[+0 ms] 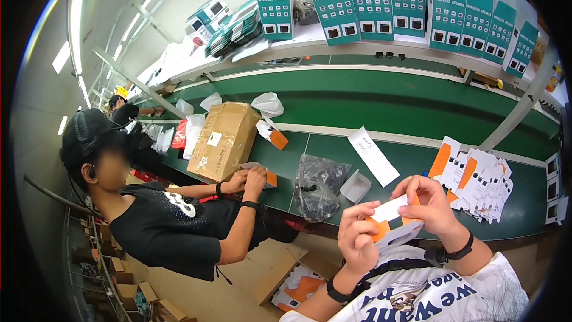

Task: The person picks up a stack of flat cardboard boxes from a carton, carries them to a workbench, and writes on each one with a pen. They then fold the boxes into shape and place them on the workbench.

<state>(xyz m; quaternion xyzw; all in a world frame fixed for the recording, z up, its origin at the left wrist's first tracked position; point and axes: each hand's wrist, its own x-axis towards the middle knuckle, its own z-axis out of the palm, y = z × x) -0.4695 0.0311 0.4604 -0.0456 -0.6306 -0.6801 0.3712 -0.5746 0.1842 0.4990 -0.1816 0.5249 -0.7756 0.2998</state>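
Between my two hands, just in front of my chest, is a small white and orange carton (pixel 400 235), partly folded, with a white flap raised. My left hand (pixel 358 234) grips its left side, fingers curled over the orange panel. My right hand (pixel 430 206) pinches the flap and edge at the right. To the right on the green bench lies a fanned stack of flat white and orange cartons (pixel 479 182). Beyond my hands are an open small white box (pixel 356 186) and a clear plastic bag (pixel 317 186) with dark contents.
A paper slip (pixel 373 156) with handwriting lies on the bench (pixel 322 143). At my left a co-worker (pixel 173 220) handles another orange-white carton beside a large cardboard box (pixel 223 140). Teal boxes (pixel 372 6) line the shelf above. An open carton (pixel 298 280) stands on the floor.
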